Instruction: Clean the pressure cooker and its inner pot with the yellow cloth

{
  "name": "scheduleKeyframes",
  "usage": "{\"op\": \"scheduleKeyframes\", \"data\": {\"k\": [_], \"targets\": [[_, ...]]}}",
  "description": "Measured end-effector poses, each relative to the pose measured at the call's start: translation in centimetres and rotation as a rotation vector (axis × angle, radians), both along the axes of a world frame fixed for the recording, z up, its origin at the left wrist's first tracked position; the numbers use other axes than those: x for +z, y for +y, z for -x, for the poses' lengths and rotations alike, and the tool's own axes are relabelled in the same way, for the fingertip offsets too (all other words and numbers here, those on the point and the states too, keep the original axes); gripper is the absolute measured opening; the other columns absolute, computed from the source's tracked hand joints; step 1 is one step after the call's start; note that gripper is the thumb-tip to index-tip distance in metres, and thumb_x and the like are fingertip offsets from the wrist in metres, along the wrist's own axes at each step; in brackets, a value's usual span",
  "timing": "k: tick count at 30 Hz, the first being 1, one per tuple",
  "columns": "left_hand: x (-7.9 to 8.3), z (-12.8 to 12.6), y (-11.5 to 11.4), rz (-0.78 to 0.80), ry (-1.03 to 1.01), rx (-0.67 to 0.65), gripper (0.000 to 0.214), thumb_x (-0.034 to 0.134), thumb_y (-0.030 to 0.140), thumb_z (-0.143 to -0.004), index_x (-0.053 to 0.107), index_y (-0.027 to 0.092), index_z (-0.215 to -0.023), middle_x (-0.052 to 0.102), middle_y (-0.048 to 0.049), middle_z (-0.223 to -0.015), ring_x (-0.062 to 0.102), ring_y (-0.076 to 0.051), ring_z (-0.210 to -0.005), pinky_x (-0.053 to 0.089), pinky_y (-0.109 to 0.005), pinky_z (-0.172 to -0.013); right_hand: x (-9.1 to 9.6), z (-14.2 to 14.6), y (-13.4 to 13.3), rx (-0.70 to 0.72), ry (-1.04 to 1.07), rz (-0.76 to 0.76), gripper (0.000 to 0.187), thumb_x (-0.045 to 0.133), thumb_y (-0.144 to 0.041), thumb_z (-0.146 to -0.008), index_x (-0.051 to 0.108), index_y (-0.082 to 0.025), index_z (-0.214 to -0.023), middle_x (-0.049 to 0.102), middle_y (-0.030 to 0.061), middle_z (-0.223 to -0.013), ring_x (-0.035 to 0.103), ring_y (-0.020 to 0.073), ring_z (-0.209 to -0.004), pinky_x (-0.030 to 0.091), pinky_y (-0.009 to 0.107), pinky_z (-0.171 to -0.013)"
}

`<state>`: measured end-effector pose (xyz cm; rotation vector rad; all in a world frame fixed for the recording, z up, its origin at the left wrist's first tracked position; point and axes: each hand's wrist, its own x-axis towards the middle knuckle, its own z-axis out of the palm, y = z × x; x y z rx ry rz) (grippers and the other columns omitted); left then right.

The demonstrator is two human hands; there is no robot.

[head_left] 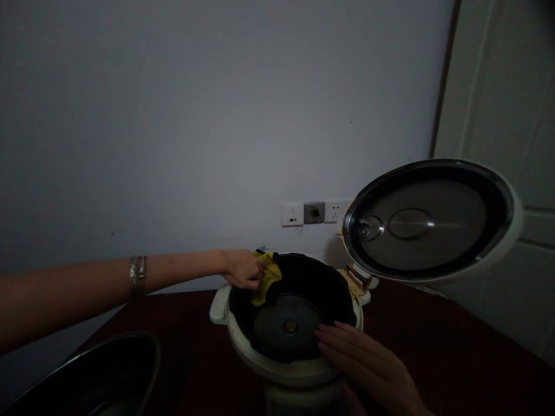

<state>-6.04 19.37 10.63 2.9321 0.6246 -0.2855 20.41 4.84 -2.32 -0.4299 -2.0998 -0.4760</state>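
A white rice cooker (277, 361) stands on a dark wooden table with its lid (433, 222) swung open to the right. The dark cavity shows a round heating plate (288, 325). My left hand (243, 269) reaches in from the left, fingers closed on a yellow cloth (266, 278) pressed against the cooker's inner back-left wall. A bracelet sits on that forearm. My right hand (368, 364) lies flat with fingers together on the cooker's front right rim.
A dark metal inner pot (99, 375) stands at the lower left on the table (455, 346). A row of wall sockets (314, 212) sits behind the cooker. A pale door (503, 115) is at the right.
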Motion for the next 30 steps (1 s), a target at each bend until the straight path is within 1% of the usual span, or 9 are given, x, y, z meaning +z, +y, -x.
{"op": "scheduleKeyframes", "data": {"k": [4,7,9,12,17,20,24,27,30], "targets": [[1.1,1.1,-3.8,0.079,0.051,0.178,0.045,0.035,0.041,-0.086,0.066,0.019,-0.062,0.069,-0.0076,-0.068,0.058,-0.018,-0.066,0.043,-0.031,-0.075,1.7,0.3,-1.6,-0.063,0.032,0.056,0.060,0.052,-0.010,-0.075,0.045,-0.020,-0.133,0.064,0.0063,-0.116,0.059,0.0211,-0.108,0.051,0.033,-0.092],[2.1,1.2,-6.0,0.257,0.043,0.259,0.052,0.026,0.042,-0.090,0.071,0.020,-0.076,0.070,-0.0053,-0.079,0.059,-0.017,-0.072,0.043,-0.029,-0.075,2.8,0.6,-2.6,-0.093,0.007,0.049,0.060,0.053,-0.010,-0.073,0.047,-0.019,-0.131,0.064,0.0070,-0.116,0.059,0.0204,-0.109,0.050,0.033,-0.093],[2.6,1.1,-7.3,0.379,0.001,0.271,0.046,0.029,0.037,-0.089,0.072,0.021,-0.084,0.070,-0.0031,-0.087,0.059,-0.016,-0.081,0.042,-0.027,-0.080,3.0,0.6,-2.7,-0.116,-0.001,0.027,0.059,0.053,-0.010,-0.072,0.048,-0.017,-0.130,0.063,0.0081,-0.116,0.058,0.0201,-0.111,0.050,0.033,-0.093],[3.2,0.6,-9.2,0.467,-0.055,0.290,0.036,0.036,0.025,-0.083,0.070,0.020,-0.095,0.069,-0.0014,-0.092,0.058,-0.016,-0.085,0.042,-0.025,-0.080,2.6,0.4,-2.5,-0.130,-0.029,0.019,0.056,0.053,-0.011,-0.071,0.048,-0.015,-0.127,0.063,0.0100,-0.117,0.056,0.0200,-0.113,0.050,0.034,-0.094],[3.0,-0.7,-12.6,0.373,-0.072,0.267,0.051,0.050,0.014,-0.066,0.060,0.020,-0.116,0.066,-0.0007,-0.097,0.057,-0.014,-0.078,0.045,-0.022,-0.068,2.4,0.3,-2.5,-0.143,-0.095,0.124,0.047,0.053,-0.014,-0.075,0.052,-0.013,-0.123,0.062,0.0123,-0.118,0.056,0.0213,-0.112,0.049,0.038,-0.095],[2.3,-1.3,-13.3,0.255,-0.111,0.303,0.053,0.053,0.011,-0.062,0.061,0.021,-0.113,0.066,-0.0001,-0.089,0.055,-0.013,-0.070,0.043,-0.021,-0.060,3.3,0.4,-2.8,-0.131,-0.080,0.265,0.040,0.052,-0.013,-0.078,0.058,-0.015,-0.117,0.064,0.0108,-0.115,0.058,0.0205,-0.110,0.050,0.036,-0.094],[2.2,-1.6,-12.6,0.309,-0.295,0.427,0.042,0.050,0.011,-0.060,0.066,0.016,-0.098,0.064,0.0004,-0.078,0.055,-0.012,-0.066,0.042,-0.019,-0.056,5.2,0.4,-2.6,-0.125,0.001,0.490,0.045,0.052,-0.016,-0.079,0.053,-0.019,-0.125,0.059,0.0105,-0.123,0.054,0.0213,-0.115,0.047,0.038,-0.096],[3.7,-1.8,-12.1,0.308,-0.502,0.488,0.036,0.050,0.014,-0.062,0.065,0.014,-0.095,0.065,-0.0009,-0.082,0.057,-0.013,-0.072,0.045,-0.022,-0.062,6.8,0.4,-1.7,-0.127,0.093,0.634,0.058,0.059,-0.026,-0.078,0.042,-0.020,-0.134,0.052,0.0120,-0.131,0.050,0.0244,-0.119,0.042,0.045,-0.100],[5.7,-2.8,-12.6,0.265,-0.672,0.515,0.034,0.051,0.017,-0.063,0.065,0.013,-0.094,0.065,-0.0017,-0.081,0.057,-0.014,-0.072,0.044,-0.022,-0.061,8.7,0.6,-0.5,0.000,0.217,0.778,0.067,0.065,-0.034,-0.075,0.039,-0.021,-0.135,0.050,0.0118,-0.133,0.049,0.0253,-0.120,0.038,0.048,-0.102]]}}
